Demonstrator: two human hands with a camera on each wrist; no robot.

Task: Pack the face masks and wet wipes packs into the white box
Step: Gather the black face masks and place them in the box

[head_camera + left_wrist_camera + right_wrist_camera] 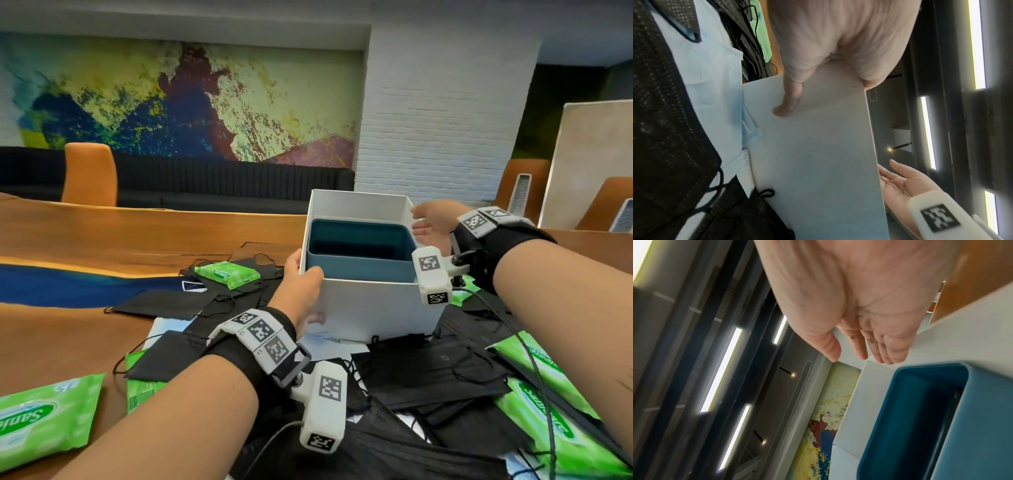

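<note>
While left hand (301,281) clamps white box (373,308) corner at frame centre and right hand (430,228) lies flat-fingered beside far wall, steady box level before loading face masks (428,373).

One white box (376,308), one blue bin (359,253) inside it, between the hands. Green wet wipes packs: five visible, one (227,274) beyond left hand (301,284), two left of left forearm, two under right forearm. Black face masks (428,370): overlapping pile, count indeterminate.
</note>
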